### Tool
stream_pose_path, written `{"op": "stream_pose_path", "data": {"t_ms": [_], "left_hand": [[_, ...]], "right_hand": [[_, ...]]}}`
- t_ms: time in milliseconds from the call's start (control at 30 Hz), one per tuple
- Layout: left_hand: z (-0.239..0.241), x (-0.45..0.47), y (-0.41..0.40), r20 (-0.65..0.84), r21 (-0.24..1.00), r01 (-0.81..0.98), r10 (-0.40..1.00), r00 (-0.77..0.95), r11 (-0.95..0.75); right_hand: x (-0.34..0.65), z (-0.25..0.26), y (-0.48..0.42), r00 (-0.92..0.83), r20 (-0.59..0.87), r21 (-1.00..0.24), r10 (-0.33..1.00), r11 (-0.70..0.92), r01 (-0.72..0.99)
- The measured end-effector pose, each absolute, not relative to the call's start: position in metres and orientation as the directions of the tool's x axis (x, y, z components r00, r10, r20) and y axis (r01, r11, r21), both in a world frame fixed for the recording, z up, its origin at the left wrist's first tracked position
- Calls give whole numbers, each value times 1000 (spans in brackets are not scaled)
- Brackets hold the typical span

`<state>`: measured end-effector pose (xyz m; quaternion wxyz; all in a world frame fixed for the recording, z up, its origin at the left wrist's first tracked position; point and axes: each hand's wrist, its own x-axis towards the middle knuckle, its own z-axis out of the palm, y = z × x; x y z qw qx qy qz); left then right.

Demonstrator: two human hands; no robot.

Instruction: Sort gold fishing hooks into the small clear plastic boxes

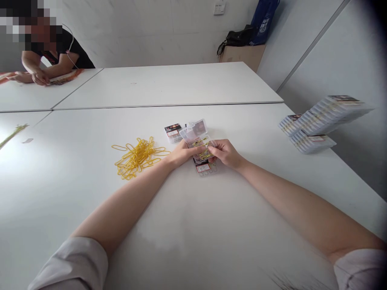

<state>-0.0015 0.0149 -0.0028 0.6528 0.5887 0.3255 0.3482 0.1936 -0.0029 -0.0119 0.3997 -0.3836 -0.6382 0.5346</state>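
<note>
Far L, strip (13, 135), yellow-green, on tbl (169, 233), w/ small scrap (27, 141) nr its end. Behind, at the next tbl, co-worker (59, 64) in dark top, forearms resting on tbl, hands at some orange stuff (68, 77), details too blurry to tell. Next along, L of ctr, loose pile of yellow loops (137, 158), tangled, a few lying out at the edges, nr L forearm. Then box (173, 132), dark label w/ white patch, flat on tbl just behind L hand (181, 155). L hand grasps L side of case (196, 129), thumb over the nr edge. Case = clear plastic, open, lid tipped up on far side, abt mid-tbl btwn both hands; yellow bits (200, 141) inside. Just under/in front of case, 2nd box (205, 168), partly covered, w/ label + hook shapes showing thru clear part. R hand (226, 154) grasps R end of case, thumb on top, fingers curled below; can't tell if thumb also pins a yellow bit. Beyond tbls, carton (242, 54) by wall w/ black bag (238, 37) + blue bag (264, 22) on top. Far R, stacks (329, 117) of similar boxes nr tbl edge, blurred.
</note>
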Motion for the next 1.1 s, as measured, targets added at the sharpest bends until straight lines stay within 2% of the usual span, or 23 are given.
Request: {"op": "stream_pose_path", "data": {"t_ms": [333, 600, 1100], "left_hand": [[-7, 3, 14, -14, 962, -233, 879, 476, 141], [-6, 2, 16, -43, 987, -114, 877, 479, 111], [-4, -2, 16, -17, 999, -30, 837, 548, 40]], "right_hand": [[191, -5, -7, -394, 87, -993, 915, 110, 36], [193, -6, -4, -387, 134, -983, 912, 173, 67], [193, -7, 0, -408, 55, -991, 911, 100, 90]]}}
